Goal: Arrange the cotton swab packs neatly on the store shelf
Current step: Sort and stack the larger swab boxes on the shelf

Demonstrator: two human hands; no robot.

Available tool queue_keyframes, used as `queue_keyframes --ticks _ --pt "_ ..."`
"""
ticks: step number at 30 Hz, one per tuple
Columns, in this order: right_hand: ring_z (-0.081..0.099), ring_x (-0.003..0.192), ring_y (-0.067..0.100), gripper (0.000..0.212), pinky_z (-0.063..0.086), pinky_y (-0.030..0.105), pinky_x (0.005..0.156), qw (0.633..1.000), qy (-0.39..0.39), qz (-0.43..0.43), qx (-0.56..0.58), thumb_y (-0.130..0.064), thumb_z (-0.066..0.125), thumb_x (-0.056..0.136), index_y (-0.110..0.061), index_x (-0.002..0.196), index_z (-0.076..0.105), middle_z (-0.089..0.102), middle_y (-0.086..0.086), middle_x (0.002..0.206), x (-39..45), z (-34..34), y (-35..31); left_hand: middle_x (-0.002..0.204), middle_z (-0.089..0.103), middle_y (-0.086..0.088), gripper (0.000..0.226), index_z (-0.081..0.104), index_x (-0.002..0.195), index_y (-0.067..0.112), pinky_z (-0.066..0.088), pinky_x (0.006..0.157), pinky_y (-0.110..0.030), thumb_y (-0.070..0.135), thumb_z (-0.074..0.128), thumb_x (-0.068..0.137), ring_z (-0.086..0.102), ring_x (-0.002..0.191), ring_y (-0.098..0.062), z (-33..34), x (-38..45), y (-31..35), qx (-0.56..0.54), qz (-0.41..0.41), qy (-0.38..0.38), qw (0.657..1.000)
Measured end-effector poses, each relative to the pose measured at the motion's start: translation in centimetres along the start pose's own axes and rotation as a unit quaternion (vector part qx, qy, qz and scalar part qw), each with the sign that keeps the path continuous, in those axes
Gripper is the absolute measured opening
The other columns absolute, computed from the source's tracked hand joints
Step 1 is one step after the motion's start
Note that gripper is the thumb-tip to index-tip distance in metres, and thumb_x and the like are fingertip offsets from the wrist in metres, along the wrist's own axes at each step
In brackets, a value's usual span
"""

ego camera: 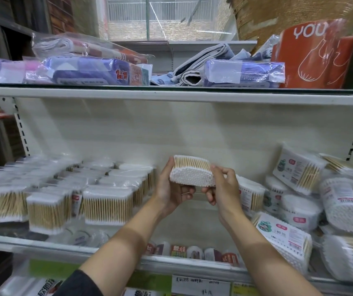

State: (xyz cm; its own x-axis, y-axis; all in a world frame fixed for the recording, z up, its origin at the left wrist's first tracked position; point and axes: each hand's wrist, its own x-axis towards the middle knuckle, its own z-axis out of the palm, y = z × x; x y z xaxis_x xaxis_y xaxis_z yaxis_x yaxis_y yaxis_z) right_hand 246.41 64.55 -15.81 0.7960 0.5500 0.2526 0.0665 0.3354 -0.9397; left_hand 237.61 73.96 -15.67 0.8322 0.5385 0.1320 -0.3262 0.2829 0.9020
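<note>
One cotton swab pack [191, 170], white tips facing me and wooden sticks on top, is held in mid-air above the middle shelf [192, 262]. My left hand [171, 186] grips its left end and my right hand [221, 186] grips its right end. On the left of the shelf stand several upright packs in rows [107, 204]. On the right lies a loose heap of packs [320, 201], tilted and piled on each other.
The upper shelf [171, 95] carries wrapped cloths [90, 71] and an orange package [312, 56]. Below the shelf lip are small rolls [192, 252] and price labels [201, 286]. A bare strip of shelf lies under my hands, between the rows and the heap.
</note>
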Motion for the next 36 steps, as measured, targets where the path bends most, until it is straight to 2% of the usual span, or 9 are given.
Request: queue_keyframes --ticks 7,11,14,20,23,25,29,33,36 --pt "0.041 0.035 0.011 0.012 0.03 0.02 0.036 1.0 -0.021 -0.011 -0.008 -0.027 0.053 0.094 -0.018 0.088 0.048 0.055 0.007 0.055 -0.1 -0.1 0.1 0.078 0.062 -0.006 0.056 0.065 0.095 0.016 0.041 0.055 -0.025 0.063 0.042 0.076 0.056 0.065 -0.019 -0.3 0.4 -0.2 0.004 0.013 0.032 0.999" --pt "0.05 0.046 0.013 0.007 0.037 0.022 0.041 1.0 -0.021 -0.016 -0.014 -0.02 0.049 0.095 -0.019 0.089 0.053 0.058 0.006 0.064 -0.1 0.0 0.2 0.087 0.069 -0.006 0.036 0.064 0.099 0.014 0.048 0.07 -0.03 0.04 0.04 0.089 0.063 0.081 -0.02 -0.5 0.4 -0.1 -0.02 0.035 0.047 0.998" --pt "0.057 0.059 0.014 0.012 0.04 0.023 0.046 0.999 -0.019 -0.015 -0.035 -0.019 0.046 0.095 -0.025 0.092 0.056 0.064 0.002 0.077 0.0 0.0 0.3 0.086 0.069 -0.008 0.032 0.061 0.1 0.009 0.053 0.065 -0.026 0.026 0.039 0.083 0.066 0.076 -0.019 -0.4 0.2 0.1 -0.039 0.043 0.027 0.998" --pt "0.057 0.061 0.013 0.024 0.039 0.022 0.042 0.997 -0.007 -0.044 -0.068 -0.017 0.055 0.092 -0.022 0.116 0.055 0.061 0.003 0.111 0.4 -0.1 1.0 0.085 0.07 -0.008 0.054 0.06 0.11 0.008 0.054 0.066 -0.026 0.021 0.047 0.06 0.065 0.079 -0.022 -0.1 -0.2 0.2 -0.064 0.069 -0.023 0.995" --pt "0.061 0.067 0.017 0.025 0.038 0.018 0.038 0.994 0.021 -0.066 -0.082 -0.015 0.059 0.09 -0.023 0.111 0.05 0.053 0.004 0.12 0.7 -0.1 1.1 0.102 0.07 -0.008 0.066 0.058 0.123 0.017 0.051 0.081 -0.035 0.018 0.051 0.057 0.066 0.086 -0.022 -0.1 -0.2 0.1 -0.072 0.065 -0.056 0.994" --pt "0.063 0.072 0.018 0.023 0.04 0.017 0.04 0.994 0.01 -0.073 -0.076 -0.013 0.06 0.089 -0.024 0.105 0.048 0.053 0.006 0.119 0.6 0.0 1.1 0.109 0.068 -0.011 0.067 0.058 0.123 0.017 0.054 0.078 -0.035 0.018 0.052 0.056 0.067 0.088 -0.022 0.0 -0.2 0.1 -0.083 0.064 -0.063 0.992" --pt "0.06 0.101 0.015 0.031 0.048 0.023 0.067 0.992 -0.054 -0.066 -0.088 -0.027 0.067 0.085 -0.031 0.109 0.048 0.055 0.002 0.124 0.4 0.3 1.3 0.123 0.06 -0.016 0.059 0.051 0.131 0.012 0.056 0.076 -0.03 0.02 0.037 0.074 0.064 0.097 -0.024 0.0 -0.1 0.1 -0.101 0.072 -0.062 0.99" --pt "0.047 0.116 0.012 0.083 0.042 0.033 0.099 0.971 -0.094 -0.097 -0.198 -0.06 0.071 0.067 -0.028 0.137 0.041 0.043 -0.001 0.131 0.2 0.5 1.3 0.14 0.048 -0.014 0.048 0.042 0.138 0.016 0.04 0.101 -0.031 0.013 0.025 0.092 0.051 0.122 -0.026 0.1 0.2 -0.1 -0.065 0.076 -0.054 0.993" --pt "0.039 0.115 0.01 0.088 0.037 0.029 0.099 0.963 -0.121 -0.085 -0.226 -0.049 0.074 0.072 -0.026 0.145 0.031 0.034 -0.002 0.132 -0.3 0.7 1.0 0.145 0.044 -0.002 0.053 0.043 0.135 0.025 0.031 0.11 -0.032 0.006 0.035 0.086 0.041 0.134 -0.019 0.0 0.4 -0.3 0.02 0.098 -0.048 0.994"
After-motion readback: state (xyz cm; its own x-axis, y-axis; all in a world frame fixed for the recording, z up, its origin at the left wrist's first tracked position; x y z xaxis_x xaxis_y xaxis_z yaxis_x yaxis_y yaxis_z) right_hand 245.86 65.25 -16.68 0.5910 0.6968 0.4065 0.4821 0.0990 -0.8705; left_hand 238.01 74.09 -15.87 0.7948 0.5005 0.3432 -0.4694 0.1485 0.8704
